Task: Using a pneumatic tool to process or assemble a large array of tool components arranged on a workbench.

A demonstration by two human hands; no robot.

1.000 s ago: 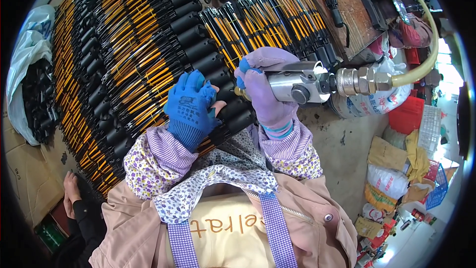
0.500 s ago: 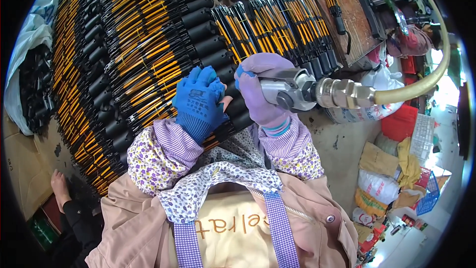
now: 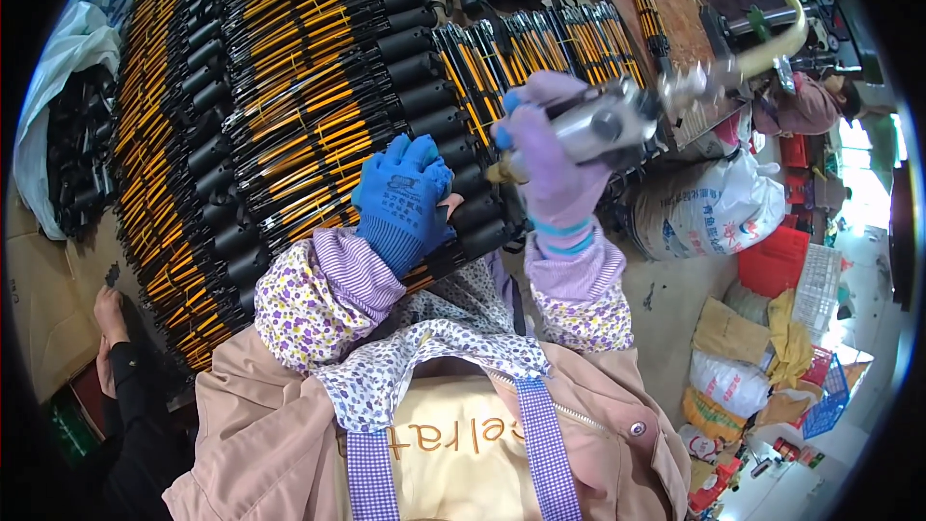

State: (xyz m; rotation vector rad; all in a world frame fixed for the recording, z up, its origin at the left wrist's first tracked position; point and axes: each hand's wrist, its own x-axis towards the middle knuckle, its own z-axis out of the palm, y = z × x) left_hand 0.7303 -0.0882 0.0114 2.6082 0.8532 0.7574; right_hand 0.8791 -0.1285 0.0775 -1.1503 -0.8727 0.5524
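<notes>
My left hand [image 3: 403,198], in a blue glove with a bare thumb tip, is curled over an umbrella frame near its handle end, at the near edge of the rows. My right hand [image 3: 559,169], in a lilac glove, grips a silver air tool [image 3: 603,125], blurred by motion. A pale hose [image 3: 772,46] runs from its metal coupling toward the upper right. The tool's tip points down left, just above the black handles [image 3: 473,207]. Folded umbrella frames with orange ribs [image 3: 299,116] lie in packed rows under and beyond my hands.
More bundled frames [image 3: 540,43] lie beyond my right hand, and one lies on a brown board [image 3: 675,0]. A white sack [image 3: 709,207] stands at the right. At left are a plastic bag [image 3: 43,106] of black parts and another person's hands [image 3: 111,318].
My right hand has lifted and moved to the right with the air tool, tilting it. My left hand stays on the frame. The other person's hands have shifted.
</notes>
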